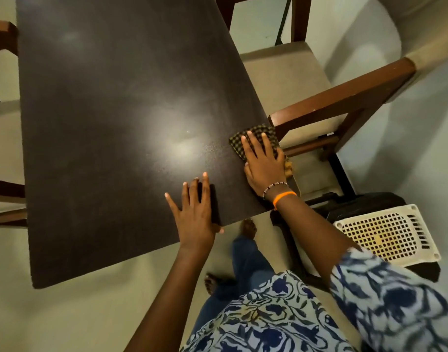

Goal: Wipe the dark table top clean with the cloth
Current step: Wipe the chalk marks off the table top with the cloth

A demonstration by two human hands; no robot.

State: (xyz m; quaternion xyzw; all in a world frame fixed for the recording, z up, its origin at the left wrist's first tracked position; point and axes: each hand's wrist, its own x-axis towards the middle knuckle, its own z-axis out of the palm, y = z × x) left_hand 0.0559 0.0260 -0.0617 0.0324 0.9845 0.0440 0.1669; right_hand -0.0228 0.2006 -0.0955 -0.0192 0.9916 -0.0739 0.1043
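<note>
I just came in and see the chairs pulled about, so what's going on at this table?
A person is wiping the dark table top with a checked cloth. The right hand lies flat on the cloth with fingers spread, pressing it down at the table's right edge, next to a wooden chair. The left hand rests flat on the table near the front edge, fingers straight, as if for support. A perforated white plastic stool stands on the floor by the near right corner.
</note>
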